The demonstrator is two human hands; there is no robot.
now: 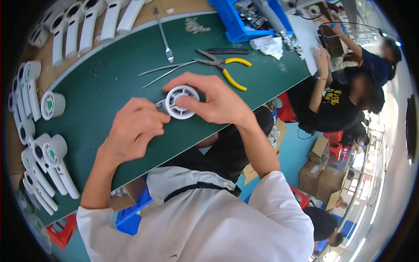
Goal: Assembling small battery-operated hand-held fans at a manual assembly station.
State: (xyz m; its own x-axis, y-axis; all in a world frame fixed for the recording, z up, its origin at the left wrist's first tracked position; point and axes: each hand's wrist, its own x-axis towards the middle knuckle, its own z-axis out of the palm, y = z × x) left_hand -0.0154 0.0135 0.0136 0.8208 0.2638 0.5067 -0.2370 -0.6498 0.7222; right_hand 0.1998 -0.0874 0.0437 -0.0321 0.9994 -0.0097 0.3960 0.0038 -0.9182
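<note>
My right hand (pixel 218 99) grips a round white fan housing (pixel 169 114) with spokes inside its ring, its thumb lying over the hub. Close against the housing's left side, my left hand (pixel 137 126) has its fingers pinched together. A small greyish piece shows at those fingertips, too covered to name. Both hands are over the near part of the green table mat (pixel 118 81). Just beyond them lie yellow-handled pliers (pixel 222 66) with spread handles, and metal tweezers (pixel 168 70) with their tips pointing left.
White handheld fan bodies (pixel 89 32) line the far left, with more fan bodies (pixel 56 161) at the left edge. A screwdriver (pixel 163 37), small screws (pixel 196 25) and a blue bin (pixel 238 30) sit farther back. Co-workers (pixel 345 105) are at the right.
</note>
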